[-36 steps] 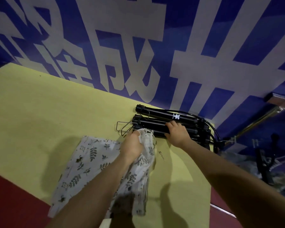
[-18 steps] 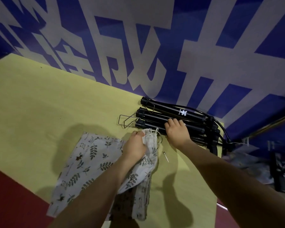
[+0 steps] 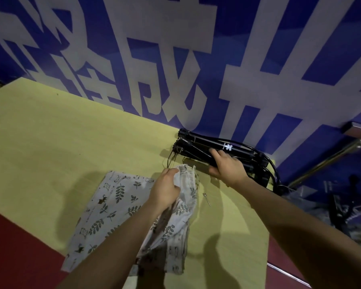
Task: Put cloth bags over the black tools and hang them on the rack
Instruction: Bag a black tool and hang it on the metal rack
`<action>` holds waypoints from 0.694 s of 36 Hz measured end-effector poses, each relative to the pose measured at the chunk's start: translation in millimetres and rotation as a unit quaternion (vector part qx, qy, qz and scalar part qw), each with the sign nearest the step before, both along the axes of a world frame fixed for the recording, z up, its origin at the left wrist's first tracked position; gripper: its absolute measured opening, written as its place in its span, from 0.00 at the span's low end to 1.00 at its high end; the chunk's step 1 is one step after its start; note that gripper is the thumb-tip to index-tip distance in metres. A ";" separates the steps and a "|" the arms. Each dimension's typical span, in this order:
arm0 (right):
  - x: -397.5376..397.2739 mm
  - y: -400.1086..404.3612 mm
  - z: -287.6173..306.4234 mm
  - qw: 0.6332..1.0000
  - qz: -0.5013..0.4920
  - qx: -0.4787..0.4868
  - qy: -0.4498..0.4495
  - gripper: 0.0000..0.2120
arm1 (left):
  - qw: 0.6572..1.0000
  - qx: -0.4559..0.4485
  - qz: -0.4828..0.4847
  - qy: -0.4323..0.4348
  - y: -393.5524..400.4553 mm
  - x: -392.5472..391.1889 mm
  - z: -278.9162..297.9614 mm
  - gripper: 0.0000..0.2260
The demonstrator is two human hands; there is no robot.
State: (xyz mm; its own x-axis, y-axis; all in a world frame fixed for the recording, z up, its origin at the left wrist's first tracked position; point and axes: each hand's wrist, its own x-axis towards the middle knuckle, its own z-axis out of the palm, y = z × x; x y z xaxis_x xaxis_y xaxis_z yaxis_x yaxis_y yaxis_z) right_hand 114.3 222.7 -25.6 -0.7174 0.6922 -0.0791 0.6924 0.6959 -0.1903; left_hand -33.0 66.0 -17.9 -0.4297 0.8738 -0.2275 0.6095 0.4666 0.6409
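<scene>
Right hand (image 3: 227, 167) wrapped round the nearest black tool (image 3: 198, 155), thumb under, fingers over the top, lifting it a bit off the yellow table (image 3: 61, 132). More black tools (image 3: 233, 148) stacked right behind, against the blue wall (image 3: 248, 101) with the big white lettering. Left hand (image 3: 165, 189) clenched on the open mouth of a leaf-print cloth bag (image 3: 113, 205), bunching it up just beside the tool's left end. Rest of the bag lying flat on the table, toward the near edge. Small metal pin (image 3: 206, 199) on the table between the two arms. Thin wire loop (image 3: 171, 161) sticking out at the tools' left end, just above the left hand. Red floor (image 3: 13, 247) lower left.
</scene>
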 end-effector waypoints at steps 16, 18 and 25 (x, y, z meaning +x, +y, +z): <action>47.4 -27.6 46.3 0.979 -0.023 -0.164 0.122 0.26 | 0.996 0.036 -0.018 -0.081 -14.2 7.7 19.4 0.34; 54.0 -34.0 49.5 0.979 -0.014 -0.163 0.118 0.25 | 0.996 0.026 -0.020 -0.086 -14.9 8.1 19.6 0.36; 62.9 -60.6 58.3 0.982 0.014 -0.165 0.095 0.25 | 0.995 -0.012 0.004 -0.098 -26.4 0.5 27.0 0.39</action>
State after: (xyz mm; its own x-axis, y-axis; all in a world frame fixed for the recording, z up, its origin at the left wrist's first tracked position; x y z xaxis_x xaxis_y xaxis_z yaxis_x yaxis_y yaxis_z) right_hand 177.2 162.1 32.8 -0.7588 0.6318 -0.1581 0.6045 0.5929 -0.5320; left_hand -32.6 39.7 9.1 -0.3824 0.8637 -0.3283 0.4692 0.4876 0.7363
